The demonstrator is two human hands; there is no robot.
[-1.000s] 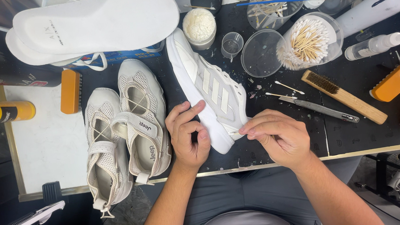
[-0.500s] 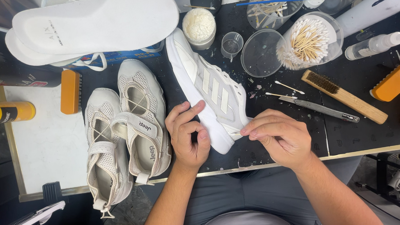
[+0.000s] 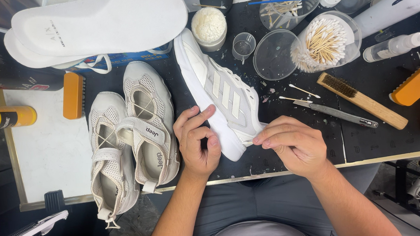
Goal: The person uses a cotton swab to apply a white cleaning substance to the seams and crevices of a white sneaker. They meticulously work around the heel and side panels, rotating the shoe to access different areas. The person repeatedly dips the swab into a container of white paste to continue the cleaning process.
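Observation:
A white sneaker [image 3: 220, 91] lies on its side on the dark work mat, toe away from me. My left hand [image 3: 197, 142] curls around the sole edge near the heel, thumb and fingers pressing on it. My right hand [image 3: 293, 145] is pinched shut, its fingertips touching the heel's fabric; what looks like a thin cotton swab sits between them, mostly hidden.
Two white mesh strap shoes [image 3: 145, 121] lie to the left, with white insoles [image 3: 99, 23] above them. A cup of cotton swabs [image 3: 323, 40], a wooden brush [image 3: 360, 100] and a craft knife [image 3: 336, 113] are on the right. An orange brush [image 3: 73, 95] and a yellow bottle [image 3: 6, 116] are far left.
My right hand's fingertips have slid slightly right and down along the heel. The left hand and the sneaker have stayed put.

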